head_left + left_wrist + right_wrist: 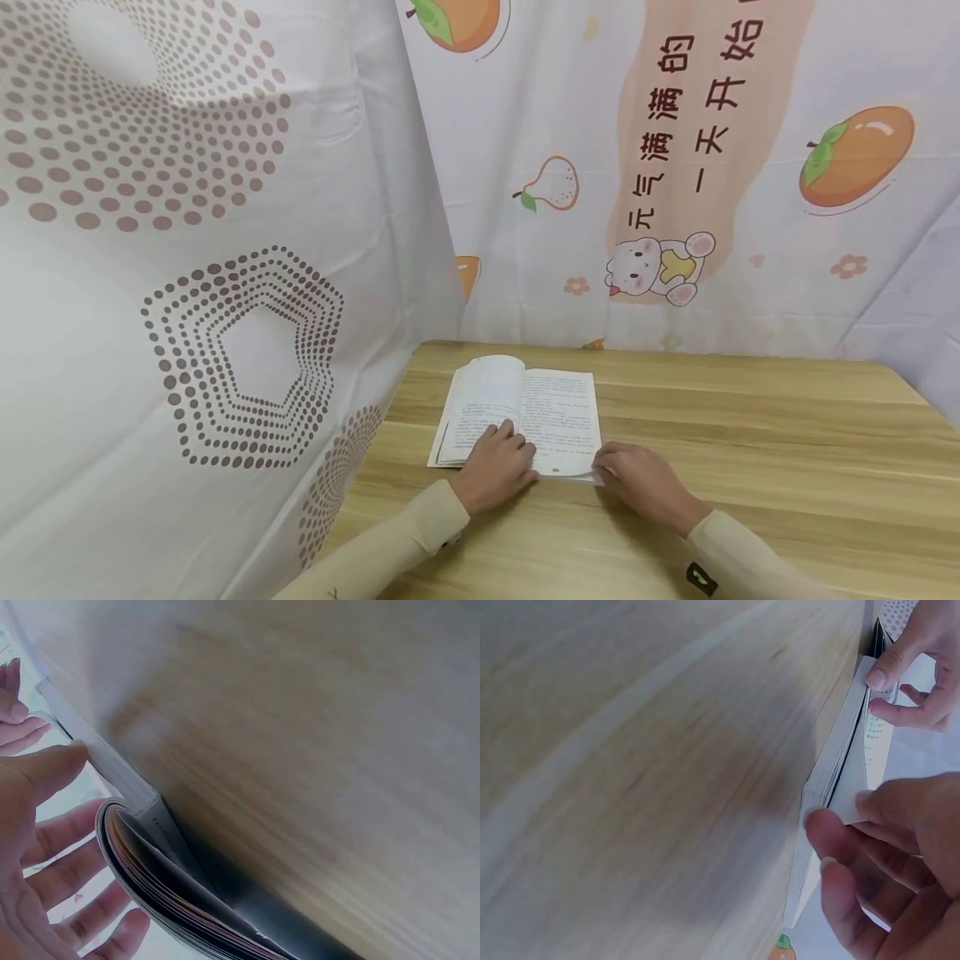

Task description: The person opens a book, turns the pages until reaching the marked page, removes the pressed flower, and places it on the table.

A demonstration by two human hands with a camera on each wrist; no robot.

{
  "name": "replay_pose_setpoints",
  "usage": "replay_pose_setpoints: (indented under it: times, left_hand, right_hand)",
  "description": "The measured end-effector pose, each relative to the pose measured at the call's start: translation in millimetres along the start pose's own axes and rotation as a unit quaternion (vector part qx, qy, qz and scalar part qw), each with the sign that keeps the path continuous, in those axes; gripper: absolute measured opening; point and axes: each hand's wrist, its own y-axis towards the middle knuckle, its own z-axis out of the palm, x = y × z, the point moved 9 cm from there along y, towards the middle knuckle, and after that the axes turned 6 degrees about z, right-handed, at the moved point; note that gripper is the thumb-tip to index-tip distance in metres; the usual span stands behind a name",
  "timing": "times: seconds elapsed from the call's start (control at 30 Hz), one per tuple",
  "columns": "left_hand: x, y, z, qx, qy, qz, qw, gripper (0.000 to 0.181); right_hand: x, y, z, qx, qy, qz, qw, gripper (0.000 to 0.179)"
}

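Note:
An open book point(561, 412) with printed text lies on the table, its left-hand pages point(491, 387) bowing upward. My left hand point(495, 471) rests across the lower part near the gutter, fingers loosely extended over the paper. In the left wrist view, its thumb lies along the book's bottom edge beside the curved stack of pages point(161, 900). At the lower right corner, my right hand point(645, 485) pinches a page. The right wrist view has that page point(850, 799) raised between thumb and fingers, a dark gap separating it from the page block point(829, 761) beneath.
The wood-grain table point(757, 442) extends to the right of the book. A white curtain with brown dots point(247, 358) hangs close on the left. Behind the table hangs a fruit-print cloth point(540, 275) with Chinese characters.

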Motion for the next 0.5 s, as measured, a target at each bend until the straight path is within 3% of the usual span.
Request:
replay_pose_setpoints:
  times: [0.27, 0.5]
  left_hand:
    - [0.3, 1.4, 3.1, 0.022, 0.000, -0.006, 0.9997, 0.036]
    - [3.4, 2.4, 7.9, 0.038, -0.028, -0.018, 0.9987, 0.030]
  right_hand:
    - [-0.2, 1.2, -0.4, -0.021, -0.003, -0.004, 0.9998, 0.009]
    - [-1.8, 2.3, -2.4, -0.027, 0.020, 0.002, 0.9994, 0.011]
